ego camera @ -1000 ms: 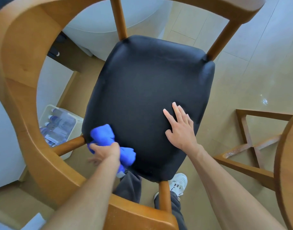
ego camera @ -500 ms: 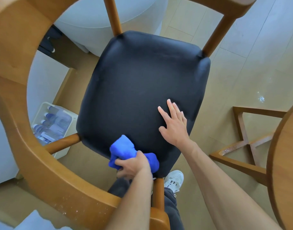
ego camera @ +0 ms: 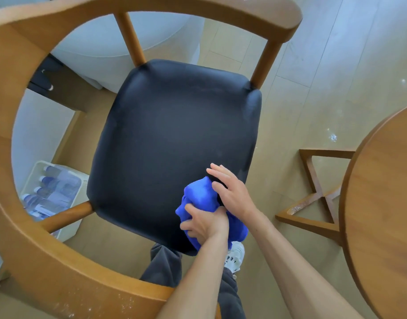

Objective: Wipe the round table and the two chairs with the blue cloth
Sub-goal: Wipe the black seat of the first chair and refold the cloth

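- Your left hand point(ego camera: 203, 223) slid the blue cloth point(ego camera: 201, 199) across to the seat's point(ego camera: 174, 143) near right corner.
- It grips the cloth tight.
- Your right hand point(ego camera: 232, 192), fingers straight, touches the cloth.

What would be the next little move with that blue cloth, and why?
Probably sweep the blue cloth up across the black seat. The left hand grips it bunched at the seat's near right corner, beside the right hand, whose fingers lie straight against it; most of the seat lies beyond.
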Action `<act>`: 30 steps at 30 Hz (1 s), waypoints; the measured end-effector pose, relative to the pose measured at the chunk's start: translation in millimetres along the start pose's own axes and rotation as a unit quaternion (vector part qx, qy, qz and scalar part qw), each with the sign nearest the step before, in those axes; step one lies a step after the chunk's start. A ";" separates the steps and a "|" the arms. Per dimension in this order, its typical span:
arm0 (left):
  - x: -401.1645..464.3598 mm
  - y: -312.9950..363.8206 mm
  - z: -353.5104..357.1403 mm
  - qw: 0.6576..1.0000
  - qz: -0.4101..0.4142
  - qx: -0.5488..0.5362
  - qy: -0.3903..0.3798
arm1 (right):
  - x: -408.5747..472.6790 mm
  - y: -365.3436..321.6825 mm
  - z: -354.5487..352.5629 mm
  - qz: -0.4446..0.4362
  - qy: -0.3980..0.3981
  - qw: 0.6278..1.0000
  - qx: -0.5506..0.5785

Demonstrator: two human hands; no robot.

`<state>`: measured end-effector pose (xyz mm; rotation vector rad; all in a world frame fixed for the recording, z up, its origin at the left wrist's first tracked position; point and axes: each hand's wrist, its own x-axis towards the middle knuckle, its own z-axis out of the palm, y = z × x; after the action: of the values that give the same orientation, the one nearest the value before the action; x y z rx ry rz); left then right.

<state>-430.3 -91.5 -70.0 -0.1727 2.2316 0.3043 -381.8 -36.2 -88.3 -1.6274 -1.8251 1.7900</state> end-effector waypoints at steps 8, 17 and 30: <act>37.1 55.1 -34.3 0.927 0.333 0.166 -0.053 | -16.7 3.9 11.5 0.039 0.176 0.979 0.099; 54.3 55.4 -64.9 0.949 0.286 0.002 -0.131 | 17.4 -40.6 40.4 0.153 0.203 0.963 0.091; 61.3 95.8 -123.8 0.920 0.329 -0.075 -0.200 | -7.9 -115.0 -4.8 -0.093 0.210 0.972 0.047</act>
<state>-582.8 -34.9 -27.6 0.5309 1.7938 0.7977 -441.8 -7.6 6.0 -1.5890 -1.6124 1.3105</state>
